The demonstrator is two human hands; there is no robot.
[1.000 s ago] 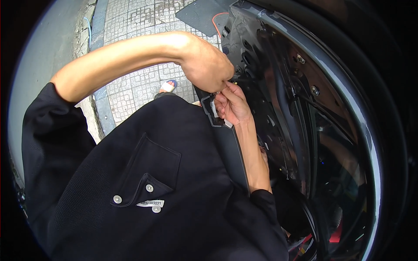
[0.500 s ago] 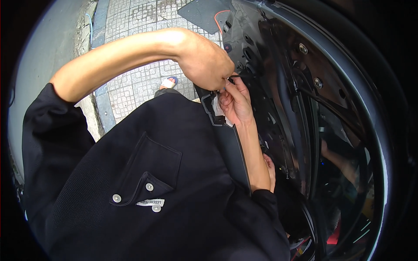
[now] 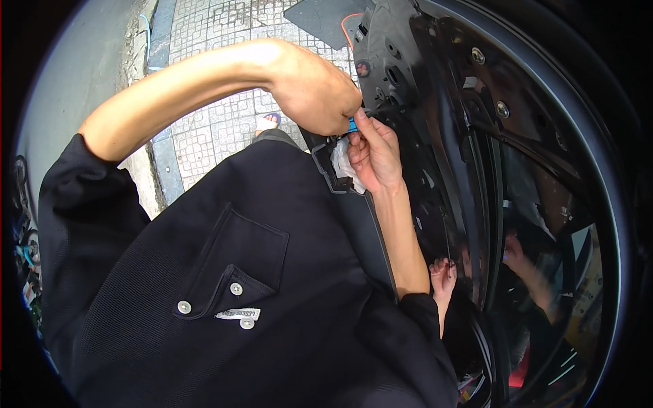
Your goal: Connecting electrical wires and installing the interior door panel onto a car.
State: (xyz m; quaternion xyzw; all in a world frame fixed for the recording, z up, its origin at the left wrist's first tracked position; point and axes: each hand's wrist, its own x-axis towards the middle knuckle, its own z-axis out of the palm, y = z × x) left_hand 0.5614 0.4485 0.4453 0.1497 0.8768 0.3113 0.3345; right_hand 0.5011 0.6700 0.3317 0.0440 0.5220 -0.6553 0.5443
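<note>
My left hand (image 3: 314,102) reaches across from the left, its fingers curled and closed at a small blue piece (image 3: 353,125). Thumb and fingers of my right hand (image 3: 378,151) pinch at the same blue piece from the other side; most of it is hidden, so its kind cannot be told. Just below both hands is the notched end of a long black panel (image 3: 373,234), which runs along my body. Crumpled white sheet material (image 3: 344,162) shows in its opening, beside my right wrist.
A dark vehicle door (image 3: 435,156) with holes and bolts stands close on the right, its glossy surface giving reflections. Another person's hand (image 3: 443,275) is at its inner edge. Tiled pavement (image 3: 218,109), a dark mat (image 3: 326,20) and an orange cable (image 3: 344,28) lie beyond.
The blue piece now shows between my hands, where a thin dark strip stuck out before. The other person's hand has come out further beside my right forearm, fingers raised.
</note>
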